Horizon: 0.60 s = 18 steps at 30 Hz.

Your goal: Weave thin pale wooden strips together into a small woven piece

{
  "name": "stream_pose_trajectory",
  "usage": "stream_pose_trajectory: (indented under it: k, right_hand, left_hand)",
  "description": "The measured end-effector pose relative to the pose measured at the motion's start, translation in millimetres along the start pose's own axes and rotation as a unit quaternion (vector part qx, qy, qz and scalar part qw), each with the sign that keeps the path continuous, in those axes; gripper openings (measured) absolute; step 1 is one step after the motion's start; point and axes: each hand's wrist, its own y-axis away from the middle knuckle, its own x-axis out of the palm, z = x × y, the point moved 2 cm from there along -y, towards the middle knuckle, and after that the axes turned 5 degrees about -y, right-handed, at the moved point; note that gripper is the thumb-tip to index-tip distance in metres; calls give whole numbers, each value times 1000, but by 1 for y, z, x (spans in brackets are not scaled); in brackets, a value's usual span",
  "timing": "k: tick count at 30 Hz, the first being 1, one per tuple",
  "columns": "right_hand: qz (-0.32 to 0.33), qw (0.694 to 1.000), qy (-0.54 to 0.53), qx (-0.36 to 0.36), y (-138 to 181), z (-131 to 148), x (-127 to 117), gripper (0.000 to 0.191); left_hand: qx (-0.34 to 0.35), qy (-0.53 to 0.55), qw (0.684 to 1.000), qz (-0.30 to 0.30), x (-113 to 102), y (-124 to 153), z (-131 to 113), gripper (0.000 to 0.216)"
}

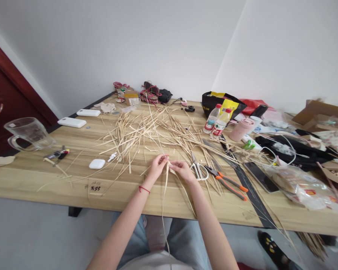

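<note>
My left hand (157, 165) and my right hand (182, 168) meet over the wooden table (73, 180), both pinched on thin pale straw strips (166, 176). One strip rises from the fingers toward the far wall; others hang down over the table's near edge onto my lap. A red string circles my left wrist. A big loose pile of straw strips (146, 131) lies just beyond the hands. White-handled scissors (197, 168) rest right beside my right hand.
Orange-handled pliers (227, 180), a long dark ruler (248, 187) and a phone (261, 177) lie to the right. Two water bottles (216, 122), a pink cup (241, 129) and bags crowd the far right. A glass jug (28, 132) and white earbud case (97, 163) sit left.
</note>
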Motion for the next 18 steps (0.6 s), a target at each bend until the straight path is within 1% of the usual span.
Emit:
stream_pose_trajectory:
  k: [2, 5, 9, 13, 18]
  right_hand:
    - [-16, 1000, -14, -1, 0, -1, 0, 33]
    - [-46, 999, -27, -8, 0, -2, -1, 31]
    - [-71, 997, -34, -26, 0, 1, -1, 32]
    - [-86, 995, -28, -43, -1, 2, -2, 31]
    - [-86, 995, -36, -39, 0, 2, -3, 32]
  left_hand:
    - [-7, 24, 1000, -4, 2, 0, 1, 30]
    - [-20, 44, 999, 6, 4, 0, 1, 31]
    - [-21, 26, 999, 11, 4, 1, 0, 31]
    - [-22, 1, 1000, 23, 3, 3, -2, 30]
    - [-20, -1, 999, 39, 3, 2, -3, 29]
